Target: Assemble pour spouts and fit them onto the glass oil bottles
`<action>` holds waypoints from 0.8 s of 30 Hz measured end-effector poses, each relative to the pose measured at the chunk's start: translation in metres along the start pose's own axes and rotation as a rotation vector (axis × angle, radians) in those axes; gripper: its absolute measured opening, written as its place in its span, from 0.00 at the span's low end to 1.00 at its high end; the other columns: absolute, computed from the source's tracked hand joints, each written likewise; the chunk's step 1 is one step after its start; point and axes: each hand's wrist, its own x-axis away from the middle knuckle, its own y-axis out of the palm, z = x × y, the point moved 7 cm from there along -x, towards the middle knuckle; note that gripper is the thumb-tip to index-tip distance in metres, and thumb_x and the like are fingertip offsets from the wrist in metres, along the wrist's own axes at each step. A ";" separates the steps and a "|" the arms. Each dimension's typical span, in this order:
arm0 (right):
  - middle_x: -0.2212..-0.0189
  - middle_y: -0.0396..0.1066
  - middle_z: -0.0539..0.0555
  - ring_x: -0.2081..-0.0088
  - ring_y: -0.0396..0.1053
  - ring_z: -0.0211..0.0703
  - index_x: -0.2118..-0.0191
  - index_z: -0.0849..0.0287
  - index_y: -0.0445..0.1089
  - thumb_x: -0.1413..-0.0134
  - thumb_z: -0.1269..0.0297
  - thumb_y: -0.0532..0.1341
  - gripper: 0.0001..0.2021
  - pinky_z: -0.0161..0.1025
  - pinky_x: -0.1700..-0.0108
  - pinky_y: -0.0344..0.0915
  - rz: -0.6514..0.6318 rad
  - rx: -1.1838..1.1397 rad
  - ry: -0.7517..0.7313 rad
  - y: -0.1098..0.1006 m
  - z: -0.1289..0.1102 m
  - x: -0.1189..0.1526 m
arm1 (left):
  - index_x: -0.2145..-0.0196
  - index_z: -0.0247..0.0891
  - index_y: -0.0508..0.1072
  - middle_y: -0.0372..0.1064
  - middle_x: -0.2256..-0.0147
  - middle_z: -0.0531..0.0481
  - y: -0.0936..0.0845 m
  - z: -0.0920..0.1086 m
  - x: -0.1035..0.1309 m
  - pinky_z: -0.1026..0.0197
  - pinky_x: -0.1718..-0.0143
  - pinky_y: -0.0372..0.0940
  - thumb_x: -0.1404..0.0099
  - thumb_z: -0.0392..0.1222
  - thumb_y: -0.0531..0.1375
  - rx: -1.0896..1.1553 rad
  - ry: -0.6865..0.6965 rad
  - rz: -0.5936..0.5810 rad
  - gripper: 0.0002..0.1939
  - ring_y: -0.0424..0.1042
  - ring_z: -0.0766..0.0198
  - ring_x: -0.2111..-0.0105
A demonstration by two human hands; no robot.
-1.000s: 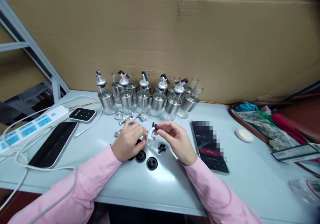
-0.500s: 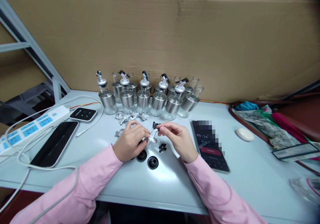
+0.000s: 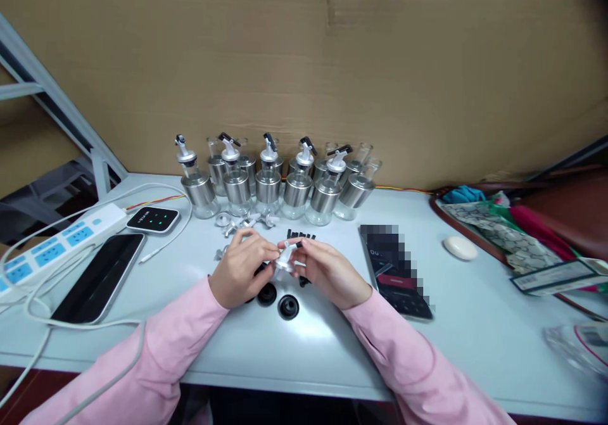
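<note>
"Word on the left hand [image 3: 243, 266]?"

"Its grip pinches a silver spout [image 3: 284, 261] from the left, over the tabletop [image 3: 304, 361]."

"And the right hand [image 3: 335, 274]?"

"Its grip is closed around the other side of that spout, by the black lever [image 3: 299, 245] at the top. Whether the lever is seated, I can't tell."

"What's lying close by?"

"Black strips [image 3: 301, 234] in a row just beyond the right hand, small black parts [image 3: 304, 281] partly hidden below it, and loose spouts [image 3: 247, 223] past the left. Round black stoppers [image 3: 288, 307] sit on the near side, one mostly covered by the left hand."

"Further off?"

"Steel-sleeved glass bottles [image 3: 268, 187] stand at the back, five topped with spouts and levers. A phone [image 3: 396, 273] lies to the right."
</note>
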 end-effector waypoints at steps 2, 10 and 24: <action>0.75 0.66 0.50 0.73 0.63 0.36 0.68 0.60 0.74 0.57 0.54 0.64 0.14 0.34 0.71 0.59 -0.006 -0.046 0.010 0.002 0.001 0.000 | 0.65 0.39 0.62 0.72 0.70 0.50 0.000 0.000 0.000 0.53 0.59 0.59 0.40 0.29 0.52 0.005 0.000 0.002 0.07 0.70 0.65 0.71; 0.76 0.67 0.50 0.72 0.63 0.36 0.69 0.60 0.73 0.61 0.53 0.66 0.15 0.35 0.67 0.59 0.022 -0.046 0.018 -0.001 0.003 0.001 | 0.66 0.39 0.61 0.72 0.71 0.52 0.000 0.002 -0.001 0.53 0.59 0.59 0.40 0.29 0.52 0.032 -0.013 -0.009 0.07 0.69 0.66 0.72; 0.77 0.67 0.48 0.73 0.64 0.34 0.72 0.59 0.72 0.61 0.52 0.67 0.15 0.31 0.72 0.60 0.199 -0.173 -0.057 -0.018 -0.007 -0.001 | 0.64 0.35 0.64 0.68 0.67 0.47 -0.006 -0.033 -0.004 0.54 0.61 0.55 0.45 0.31 0.50 -0.151 -0.291 -0.170 0.10 0.64 0.58 0.64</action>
